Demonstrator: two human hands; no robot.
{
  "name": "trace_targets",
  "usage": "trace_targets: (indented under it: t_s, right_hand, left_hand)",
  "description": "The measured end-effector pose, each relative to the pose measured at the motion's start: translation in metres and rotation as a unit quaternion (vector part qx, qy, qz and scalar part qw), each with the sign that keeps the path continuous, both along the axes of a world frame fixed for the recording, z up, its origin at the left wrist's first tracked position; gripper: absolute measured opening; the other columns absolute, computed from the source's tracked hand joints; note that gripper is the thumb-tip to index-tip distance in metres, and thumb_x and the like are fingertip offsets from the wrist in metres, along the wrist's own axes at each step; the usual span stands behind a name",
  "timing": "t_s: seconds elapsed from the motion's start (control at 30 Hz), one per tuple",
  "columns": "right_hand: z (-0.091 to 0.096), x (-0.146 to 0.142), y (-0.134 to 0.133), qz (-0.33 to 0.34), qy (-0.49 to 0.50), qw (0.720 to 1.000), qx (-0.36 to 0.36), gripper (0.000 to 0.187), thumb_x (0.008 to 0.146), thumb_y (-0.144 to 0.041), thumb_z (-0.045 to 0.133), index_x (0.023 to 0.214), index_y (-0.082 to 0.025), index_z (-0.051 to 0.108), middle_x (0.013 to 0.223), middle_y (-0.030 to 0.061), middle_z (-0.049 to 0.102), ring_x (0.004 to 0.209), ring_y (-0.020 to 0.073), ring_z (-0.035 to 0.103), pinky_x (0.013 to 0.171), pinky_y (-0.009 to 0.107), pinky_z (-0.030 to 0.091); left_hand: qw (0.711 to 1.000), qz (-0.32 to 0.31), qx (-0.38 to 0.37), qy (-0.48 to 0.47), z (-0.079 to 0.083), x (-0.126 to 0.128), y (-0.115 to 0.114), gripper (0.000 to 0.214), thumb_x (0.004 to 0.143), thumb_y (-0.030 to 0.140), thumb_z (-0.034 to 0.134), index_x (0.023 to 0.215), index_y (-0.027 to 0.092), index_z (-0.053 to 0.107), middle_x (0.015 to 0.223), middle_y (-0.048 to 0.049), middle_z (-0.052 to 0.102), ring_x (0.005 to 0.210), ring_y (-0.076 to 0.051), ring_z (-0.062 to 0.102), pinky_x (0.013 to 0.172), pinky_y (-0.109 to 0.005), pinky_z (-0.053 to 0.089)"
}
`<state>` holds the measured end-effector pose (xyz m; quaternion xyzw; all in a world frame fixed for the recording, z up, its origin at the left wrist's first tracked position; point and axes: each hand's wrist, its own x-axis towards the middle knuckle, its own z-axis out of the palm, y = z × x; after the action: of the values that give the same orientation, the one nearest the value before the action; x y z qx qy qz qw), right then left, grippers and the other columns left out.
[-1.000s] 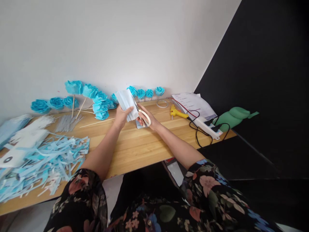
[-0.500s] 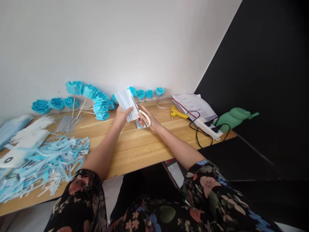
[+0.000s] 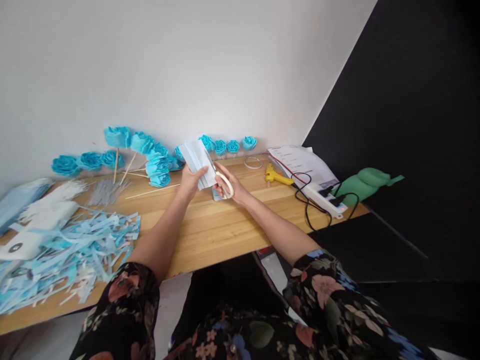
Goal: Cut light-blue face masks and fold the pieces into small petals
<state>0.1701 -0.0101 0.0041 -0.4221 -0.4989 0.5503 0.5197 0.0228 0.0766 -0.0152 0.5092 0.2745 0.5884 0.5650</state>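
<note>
My left hand [image 3: 190, 181] is closed on a pleated, pale blue-and-white face mask [image 3: 195, 159], thumb on top, held raised over the table. In my right hand [image 3: 234, 186] are scissors [image 3: 225, 184] with cream handles; their blades lie along the mask's right edge. Below my right hand, a small light-blue piece [image 3: 217, 195] rests on the tabletop, partly covered by the fingers. Blue paper-like flowers [image 3: 157, 165] on sticks stand behind and left of my hands, and smaller ones [image 3: 232, 146] line the wall.
Cut blue strips [image 3: 86, 250], a white packet [image 3: 30, 240] and a stack of blue masks [image 3: 22, 202] cover the table's left. To the right lie a tape ring [image 3: 253, 162], a yellow glue gun [image 3: 277, 174], papers [image 3: 300, 161], a power strip [image 3: 324, 200] with cables, and a green bundle [image 3: 362, 185].
The scissor handles look slightly closer together along the mask's edge. Both hands keep nearly the same position; the whole view has shifted a little.
</note>
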Motion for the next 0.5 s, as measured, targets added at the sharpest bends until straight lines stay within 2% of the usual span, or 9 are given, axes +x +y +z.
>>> trace_targets:
  t_s: [0.2, 0.33, 0.5]
  right_hand:
    - [-0.0008, -0.0004, 0.0012, 0.000, 0.005, 1.000, -0.003, 0.090, 0.085, -0.043, 0.072, 0.159, -0.025, 0.024, 0.066, -0.0048, 0.063, 0.044, 0.0063, 0.048, 0.041, 0.017, 0.042]
    - [-0.0004, -0.0002, 0.0009, 0.006, 0.006, 1.000, -0.002, 0.094, 0.083, -0.045, 0.075, 0.159, -0.023, 0.024, 0.066, -0.0040, 0.063, 0.045, 0.0063, 0.049, 0.042, 0.018, 0.042]
    - [0.0028, 0.0001, -0.0015, 0.036, 0.005, 0.999, -0.016, 0.097, 0.081, -0.048, 0.076, 0.159, -0.021, 0.024, 0.068, -0.0029, 0.066, 0.045, 0.0060, 0.049, 0.041, 0.017, 0.039]
  left_hand:
    - [1.000, 0.000, 0.003, 0.007, 0.0017, -0.0006, 0.0000, 0.059, 0.064, 0.040, 0.087, 0.111, 0.015, 0.063, 0.108, -0.0109, 0.072, 0.100, -0.027, 0.070, 0.088, -0.037, 0.055]
    - [1.000, 0.029, 0.004, -0.006, 0.0042, -0.0042, 0.0033, 0.053, 0.070, 0.044, 0.082, 0.110, 0.015, 0.063, 0.109, -0.0110, 0.072, 0.102, -0.027, 0.069, 0.089, -0.037, 0.055]
    - [0.998, 0.062, 0.005, -0.002, 0.0042, -0.0083, 0.0075, 0.055, 0.063, 0.039, 0.086, 0.107, 0.016, 0.062, 0.104, -0.0086, 0.072, 0.098, -0.026, 0.070, 0.088, -0.037, 0.055]
